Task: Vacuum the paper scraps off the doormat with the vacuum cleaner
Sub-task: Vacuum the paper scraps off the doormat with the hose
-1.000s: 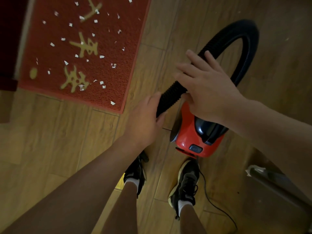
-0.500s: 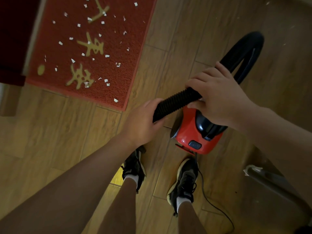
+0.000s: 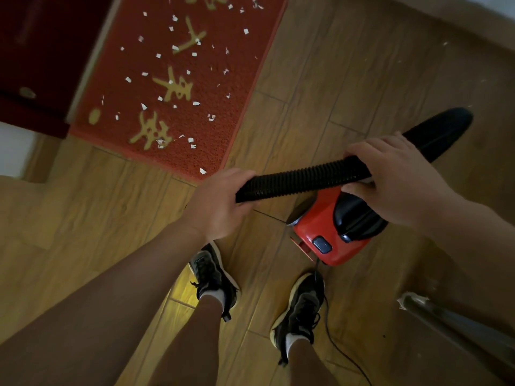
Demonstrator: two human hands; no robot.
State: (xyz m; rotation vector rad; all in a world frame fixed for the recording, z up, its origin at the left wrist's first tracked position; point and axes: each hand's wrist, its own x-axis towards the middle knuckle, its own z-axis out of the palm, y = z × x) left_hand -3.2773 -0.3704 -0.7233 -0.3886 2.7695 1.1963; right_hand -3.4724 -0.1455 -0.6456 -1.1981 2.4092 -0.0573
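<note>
From the head camera, the person stands on the wooden floor point(image 3: 320, 79) with both hands on the black ribbed hose point(image 3: 301, 178). The left hand point(image 3: 220, 204) is wrapped around the hose's free end, and the right hand point(image 3: 395, 179) clasps it farther along, right above the red vacuum cleaner point(image 3: 320, 232). The doormat point(image 3: 245, 68) lies at ten to eleven o'clock from the left hand, its near corner close to that hand, with bare floor open at twelve to two o'clock. White paper scraps point(image 3: 192, 103) dot the mat. The mat's far end is cut off by the top edge. The hose mouth is hidden behind the left hand, and the hose loop at two o'clock is blurred. A cord point(image 3: 334, 344) trails past the right shoe point(image 3: 301, 310).
</note>
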